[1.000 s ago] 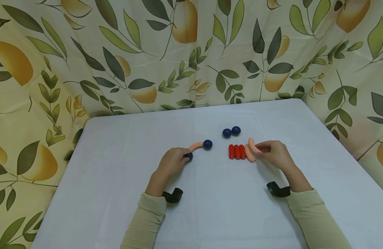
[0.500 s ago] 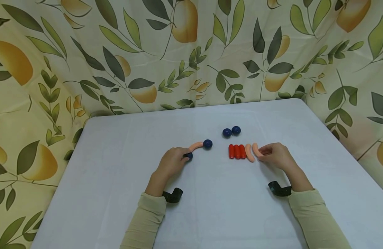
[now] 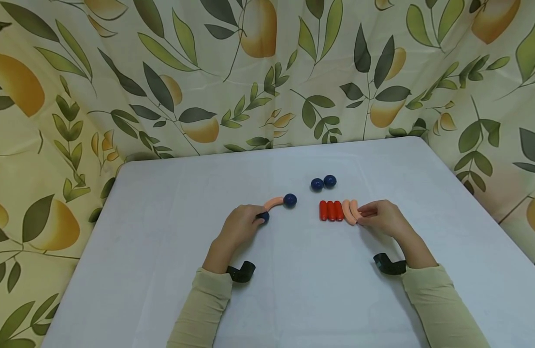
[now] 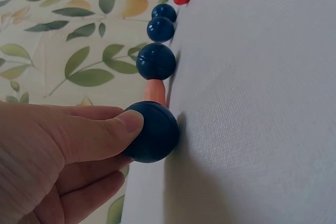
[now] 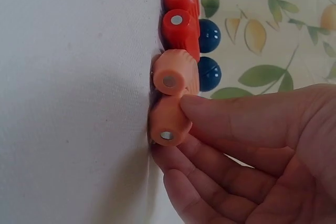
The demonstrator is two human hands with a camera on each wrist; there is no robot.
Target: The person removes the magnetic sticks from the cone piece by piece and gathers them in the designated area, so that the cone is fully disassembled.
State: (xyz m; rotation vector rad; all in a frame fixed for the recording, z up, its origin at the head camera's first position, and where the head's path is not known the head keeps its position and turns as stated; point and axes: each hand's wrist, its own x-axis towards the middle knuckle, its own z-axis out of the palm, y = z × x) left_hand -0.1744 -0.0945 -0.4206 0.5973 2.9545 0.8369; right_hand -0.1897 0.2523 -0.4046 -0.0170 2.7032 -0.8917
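My left hand (image 3: 242, 224) pinches a dark blue ball (image 4: 153, 136) between thumb and fingers. A curved peach rod (image 3: 274, 202) runs from that ball to a second blue ball (image 3: 290, 200). With thumb and fingertips my right hand (image 3: 383, 217) grips another curved peach rod (image 5: 169, 121), which lies against a matching peach rod (image 3: 347, 212). Left of these, three straight red rods (image 3: 331, 211) stand side by side in the same row. Silvery discs show on the rod ends in the right wrist view.
Behind the red rods, two blue balls touch, one on the left (image 3: 317, 184) and one on the right (image 3: 330, 181). All lies on a table with a white cloth (image 3: 171, 241). A leaf-and-fruit patterned curtain (image 3: 267, 82) hangs along the back and sides.
The right hand's peach rod first overlapped the other peach rod, came down to its right with a gap, then moved left against it. The left hand stays on its ball.
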